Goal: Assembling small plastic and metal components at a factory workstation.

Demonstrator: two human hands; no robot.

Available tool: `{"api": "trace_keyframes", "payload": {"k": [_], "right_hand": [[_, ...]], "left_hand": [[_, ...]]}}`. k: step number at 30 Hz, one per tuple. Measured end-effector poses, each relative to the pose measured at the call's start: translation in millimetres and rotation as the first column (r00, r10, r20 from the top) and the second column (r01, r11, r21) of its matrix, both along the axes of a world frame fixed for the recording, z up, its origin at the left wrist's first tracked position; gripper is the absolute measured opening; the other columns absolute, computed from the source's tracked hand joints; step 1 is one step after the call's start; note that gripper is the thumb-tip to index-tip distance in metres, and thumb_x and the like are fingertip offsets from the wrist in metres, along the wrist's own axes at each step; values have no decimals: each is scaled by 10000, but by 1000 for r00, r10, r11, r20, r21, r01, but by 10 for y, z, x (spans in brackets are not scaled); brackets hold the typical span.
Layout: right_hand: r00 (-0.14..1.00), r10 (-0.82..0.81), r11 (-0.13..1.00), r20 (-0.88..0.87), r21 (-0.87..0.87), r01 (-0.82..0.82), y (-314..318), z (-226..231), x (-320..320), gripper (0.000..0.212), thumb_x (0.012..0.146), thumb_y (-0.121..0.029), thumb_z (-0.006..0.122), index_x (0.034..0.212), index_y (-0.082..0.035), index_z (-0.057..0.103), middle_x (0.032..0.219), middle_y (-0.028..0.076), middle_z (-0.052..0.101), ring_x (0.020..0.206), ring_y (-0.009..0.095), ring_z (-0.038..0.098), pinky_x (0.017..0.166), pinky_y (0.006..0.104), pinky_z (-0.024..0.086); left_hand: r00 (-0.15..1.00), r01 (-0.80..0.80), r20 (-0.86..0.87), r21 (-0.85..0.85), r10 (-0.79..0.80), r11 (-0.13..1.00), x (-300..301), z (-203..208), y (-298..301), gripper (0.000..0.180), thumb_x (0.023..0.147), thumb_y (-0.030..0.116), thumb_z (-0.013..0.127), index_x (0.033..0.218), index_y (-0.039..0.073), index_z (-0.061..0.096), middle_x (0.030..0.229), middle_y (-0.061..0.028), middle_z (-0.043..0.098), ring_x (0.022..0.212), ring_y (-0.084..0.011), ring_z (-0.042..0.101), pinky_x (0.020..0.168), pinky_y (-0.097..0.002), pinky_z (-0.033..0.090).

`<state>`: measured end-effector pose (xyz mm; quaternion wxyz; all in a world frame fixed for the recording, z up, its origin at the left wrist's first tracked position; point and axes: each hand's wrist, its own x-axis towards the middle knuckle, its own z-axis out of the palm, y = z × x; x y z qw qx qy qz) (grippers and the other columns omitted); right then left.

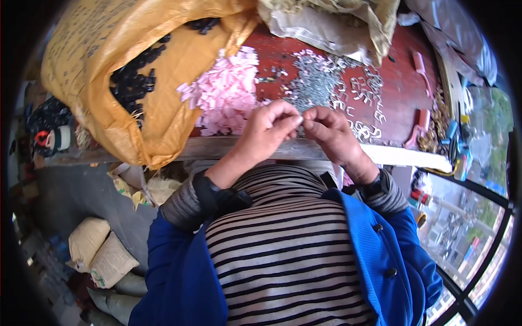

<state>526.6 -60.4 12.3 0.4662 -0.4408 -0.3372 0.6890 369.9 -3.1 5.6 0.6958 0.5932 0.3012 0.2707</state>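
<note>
My left hand [270,128] and my right hand [333,132] meet over the table's near edge, their fingertips pinched together. Between them is a small piece, mostly hidden by the fingers and too small to name. Just beyond my left hand lies a heap of flat pink pieces [228,87]. A pile of small grey metal parts [311,81] sits straight ahead of both hands. Several pale U-shaped clips [368,89] are scattered beyond my right hand, some close to the table's edge.
An orange woven sack [179,81] lies open at the left, with black plastic pieces [133,87] in its mouth. A whitish sack [337,27] rests at the back of the red table [399,103]. Pink-handled tools [420,122] lie at the right. Filled bags [111,258] stand on the floor.
</note>
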Motion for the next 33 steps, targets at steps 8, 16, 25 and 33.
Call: {"api": "trace_keyframes", "payload": {"k": [8,16,25,33], "right_hand": [[878,-84,949,471,306,-73,-21,0,35,98,790,-91,520,773,2,495,676,0,498,637,53,451,559,185,365],[675,-254,935,693,356,-14,-37,-7,349,97,765,-70,524,768,15,476,672,6,466,619,59,447,561,204,384],[523,-346,924,779,379,47,-103,-16,451,186,677,-102,580,797,25,516,696,78,497,599,138,505,556,247,411],[529,-317,938,788,343,51,-149,-51,483,237,701,-111,579,888,12,499,717,30,504,669,91,489,631,228,406]], "left_hand": [[994,24,110,-75,-16,997,-19,-6,0,87,799,93,523,831,12,521,656,-7,526,580,-53,500,516,-181,422],[287,12,-426,897,858,442,-1354,55,1241,325,667,245,635,897,33,546,827,-143,550,742,-281,551,644,-361,442],[206,229,-613,788,763,571,-1654,-132,1388,223,725,231,576,829,36,548,852,-125,545,790,-269,543,678,-350,439],[892,-451,-72,-79,446,889,-893,253,621,190,785,160,551,897,47,447,728,-38,508,525,-73,469,410,-172,325]]}}
